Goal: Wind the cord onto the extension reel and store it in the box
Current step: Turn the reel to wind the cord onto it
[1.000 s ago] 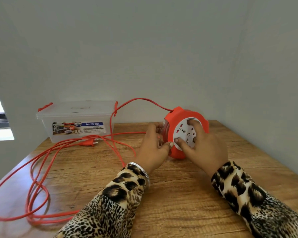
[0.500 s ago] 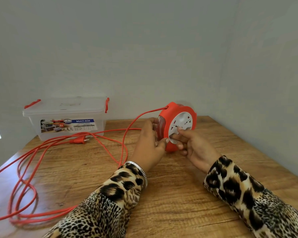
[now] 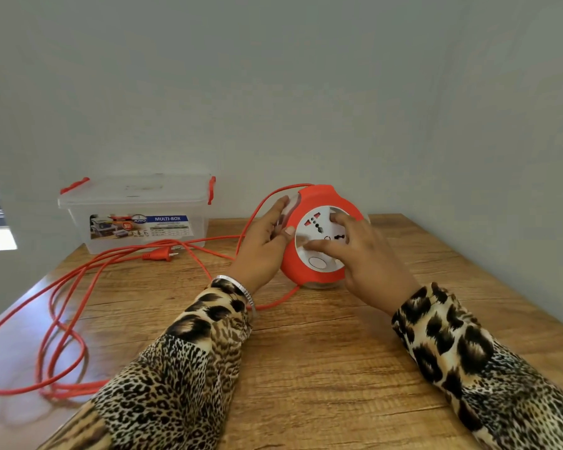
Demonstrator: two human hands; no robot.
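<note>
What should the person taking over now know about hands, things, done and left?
Left hand grips the reel by its edge; right hand presses fingers on its white face.
Reel stands on edge on the table. Most cord lies loose at the left, plug near the box, lid on.
Done: wound amount not visible.
Left: wind cord, open box, store reel.

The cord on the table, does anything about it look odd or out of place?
Nothing looks damaged. Most of the orange cord lies unwound in loose, crossing loops on the left side of the table, its plug lying in front of the closed box. Untidy, but only because winding isn't finished.
</note>
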